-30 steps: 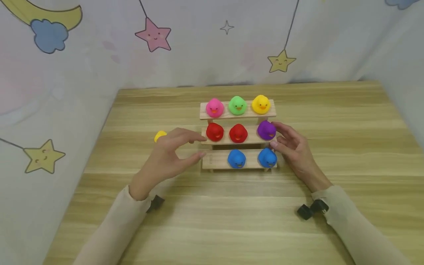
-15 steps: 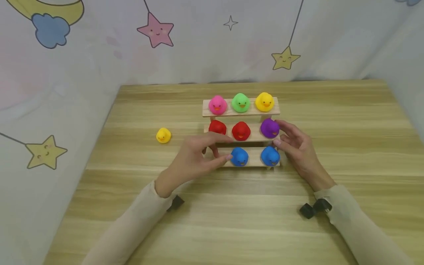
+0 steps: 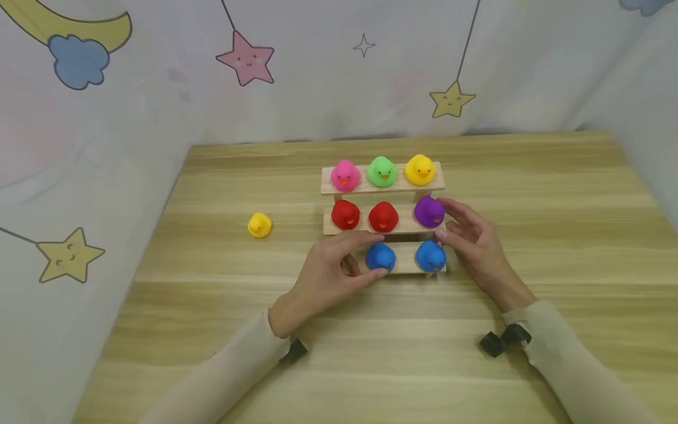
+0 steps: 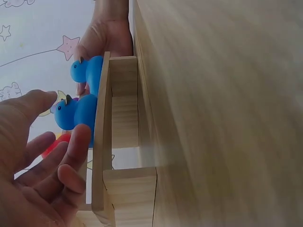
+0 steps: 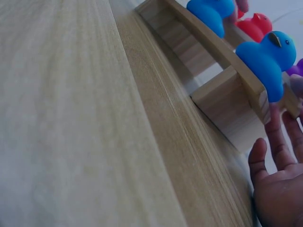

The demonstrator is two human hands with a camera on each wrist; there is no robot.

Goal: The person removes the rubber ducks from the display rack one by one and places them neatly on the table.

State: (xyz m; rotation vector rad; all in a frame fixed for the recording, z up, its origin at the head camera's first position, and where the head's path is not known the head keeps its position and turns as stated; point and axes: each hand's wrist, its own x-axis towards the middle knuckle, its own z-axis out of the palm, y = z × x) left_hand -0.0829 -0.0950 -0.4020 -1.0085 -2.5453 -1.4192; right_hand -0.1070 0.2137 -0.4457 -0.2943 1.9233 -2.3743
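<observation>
Blue duck (image 3: pixel 381 258), front centre of the rack (image 3: pixel 405 258)! My left hand (image 3: pixel 329 266) brackets it, fingers parted, contact unclear; my right hand (image 3: pixel 477 244) grips the rack's end, seemingly steadying it.

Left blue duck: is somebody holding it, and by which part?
It cannot be told: the left hand curves around the left blue duck, but no view settles whether its fingers grip it.
</observation>
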